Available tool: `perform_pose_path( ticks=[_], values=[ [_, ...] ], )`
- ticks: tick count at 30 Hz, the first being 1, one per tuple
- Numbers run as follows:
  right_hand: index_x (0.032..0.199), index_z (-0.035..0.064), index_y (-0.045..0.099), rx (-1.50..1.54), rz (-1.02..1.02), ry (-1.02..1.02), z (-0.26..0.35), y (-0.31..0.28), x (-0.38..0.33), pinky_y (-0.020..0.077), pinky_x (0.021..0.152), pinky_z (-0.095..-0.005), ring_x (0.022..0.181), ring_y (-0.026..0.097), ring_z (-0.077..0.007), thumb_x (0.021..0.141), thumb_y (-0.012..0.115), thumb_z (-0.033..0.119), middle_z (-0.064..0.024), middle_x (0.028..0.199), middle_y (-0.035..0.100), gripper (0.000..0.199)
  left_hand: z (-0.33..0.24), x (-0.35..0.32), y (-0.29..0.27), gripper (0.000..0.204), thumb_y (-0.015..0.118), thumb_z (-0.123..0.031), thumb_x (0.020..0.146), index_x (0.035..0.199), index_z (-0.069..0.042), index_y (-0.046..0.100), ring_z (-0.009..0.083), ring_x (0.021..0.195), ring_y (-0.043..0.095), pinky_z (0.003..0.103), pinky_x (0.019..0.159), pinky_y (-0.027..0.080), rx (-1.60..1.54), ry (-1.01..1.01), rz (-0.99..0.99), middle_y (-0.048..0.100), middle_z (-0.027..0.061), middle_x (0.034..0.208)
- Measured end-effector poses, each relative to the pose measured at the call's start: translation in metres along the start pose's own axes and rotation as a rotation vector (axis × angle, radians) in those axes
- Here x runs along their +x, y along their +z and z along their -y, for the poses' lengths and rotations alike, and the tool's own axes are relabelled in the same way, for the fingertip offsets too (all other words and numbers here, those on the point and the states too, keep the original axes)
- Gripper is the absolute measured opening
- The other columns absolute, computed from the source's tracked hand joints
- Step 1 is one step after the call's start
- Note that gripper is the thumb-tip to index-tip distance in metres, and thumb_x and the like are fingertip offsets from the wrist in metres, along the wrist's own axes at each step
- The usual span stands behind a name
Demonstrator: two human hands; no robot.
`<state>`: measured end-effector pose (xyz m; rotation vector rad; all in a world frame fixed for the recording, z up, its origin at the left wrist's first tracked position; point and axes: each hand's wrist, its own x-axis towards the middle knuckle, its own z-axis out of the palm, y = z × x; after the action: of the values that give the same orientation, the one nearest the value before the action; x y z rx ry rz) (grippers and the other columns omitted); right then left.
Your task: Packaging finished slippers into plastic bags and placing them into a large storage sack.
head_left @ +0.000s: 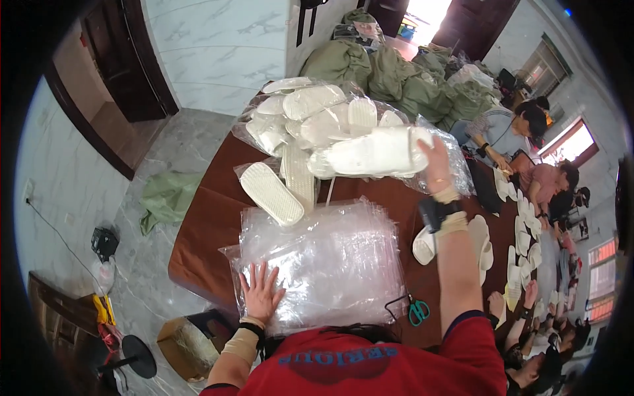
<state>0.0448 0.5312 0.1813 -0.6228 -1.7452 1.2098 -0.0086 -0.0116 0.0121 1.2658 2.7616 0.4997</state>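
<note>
1. Rests the left hand (262, 294) flat on the stack of clear bags (323, 254), with fingers spread apart and nothing gripped. Good to press with the whole palm here, because of slippery plastic.

2. Reaches far forward with the right hand (432, 158), bending fingers over the right end of the bagged white slippers (370, 155). Clamped or only resting — cannot tell from this view.

3. See the bagged white slippers at the far part of the brown table (211, 218), on the near side of the heap of packed slippers (310, 102). Better to handle gently and flat, so as not to start a slide in the heap.

4. Mind also the single bagged slipper (272, 195) at the far edge of the bags, leaning toward the left hand's side. Probably wise to leave that edge free.

5. Lift the right forearm well — near it, on its left and right, see a white slipper (424, 245) and a further pair (482, 241).

6. Watch the green-handled scissors (418, 312) just beside the bags; risky for thin plastic.
</note>
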Motion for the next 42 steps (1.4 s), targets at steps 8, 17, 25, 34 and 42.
perform_pose_path(
  ticks=[8,17,25,34,42],
  values=[
    [0.115,0.0025,0.061,-0.33,0.757,-0.116,0.247,-0.04,0.028,0.0446,0.088,-0.0244,0.098,0.055,-0.0079,0.086,0.07,0.013,0.0015,0.104,0.061,0.032,0.005,-0.01,0.0,0.063,0.056,-0.047,0.089,0.145,-0.024,0.04,0.0373,0.146,0.013,0.062,0.114,0.005,0.013,-0.022,-0.025,0.022,0.0101,0.158],
    [0.11,-0.0035,0.064,-0.652,1.671,-0.403,0.346,0.079,-0.038,0.0473,0.086,-0.0312,0.096,0.062,-0.0215,0.077,0.071,0.017,-0.0147,0.1,0.067,0.039,0.008,-0.017,0.006,0.064,0.058,-0.045,0.088,0.145,-0.023,0.041,0.035,0.147,0.013,0.061,0.114,0.006,0.033,-0.026,-0.049,0.022,0.0074,0.158],
    [0.109,0.0101,0.064,-0.321,1.225,-0.821,0.184,0.15,-0.135,0.048,0.086,-0.0413,0.092,0.06,-0.0318,0.085,0.059,0.018,-0.0112,0.098,0.064,0.026,0.012,-0.017,0.008,0.058,0.058,-0.039,0.087,0.14,-0.019,0.048,0.0353,0.146,0.015,0.062,0.114,0.007,0.013,0.03,-0.104,0.026,0.0112,0.156],
    [0.089,0.0022,0.065,-0.468,1.022,0.516,0.051,-0.029,-0.162,0.0539,0.052,-0.0276,0.06,0.066,-0.0159,0.094,0.056,0.023,-0.0075,0.073,0.068,0.023,0.026,-0.013,0.032,0.03,0.059,-0.033,0.082,0.109,-0.025,0.071,0.0359,0.146,0.017,0.064,0.113,0.008,0.047,0.124,-0.217,0.025,0.0137,0.157],
    [0.102,0.0013,0.059,-0.535,0.687,0.353,-0.002,-0.064,-0.292,0.0482,0.074,-0.0283,0.08,0.06,-0.0127,0.087,0.066,0.018,-0.0045,0.081,0.063,0.024,0.024,-0.015,0.028,0.057,0.062,-0.039,0.085,0.132,-0.007,0.053,0.0371,0.145,0.019,0.064,0.111,0.015,0.074,0.123,-0.203,0.034,0.0216,0.149]
  ],
)
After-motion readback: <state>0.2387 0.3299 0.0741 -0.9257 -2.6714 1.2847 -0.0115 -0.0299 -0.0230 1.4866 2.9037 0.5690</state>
